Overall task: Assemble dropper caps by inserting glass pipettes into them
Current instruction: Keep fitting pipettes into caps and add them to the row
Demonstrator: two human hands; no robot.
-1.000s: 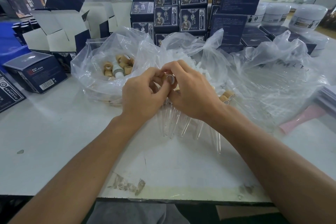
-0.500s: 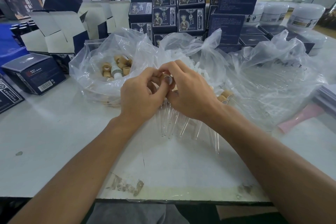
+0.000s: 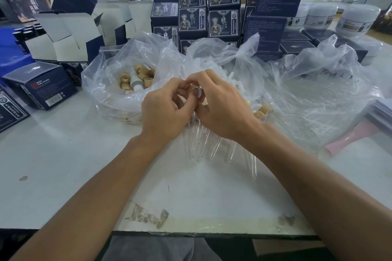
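My left hand (image 3: 167,110) and my right hand (image 3: 220,108) meet over the table's middle and together pinch one tan dropper cap (image 3: 196,90), its white open end turned toward me. Whether a pipette sits in it is hidden by my fingers. Assembled droppers lie under my hands, their glass pipettes (image 3: 201,146) fanning toward me, and two tan caps (image 3: 263,112) show past my right wrist. A clear bag (image 3: 101,82) on the left holds several loose tan caps (image 3: 137,78).
A middle bag (image 3: 222,59) holds white rubber bulbs; a right bag (image 3: 318,91) holds clear glass pipettes. Dark blue cartons (image 3: 207,6) and open boxes (image 3: 63,36) crowd the back, white jars (image 3: 358,19) at far right. A pink flat tool (image 3: 350,140) lies right. The table edge (image 3: 191,232) is near me.
Both hands stay together on the cap with only slight finger shifts. The view has tilted a little; nothing else has moved.
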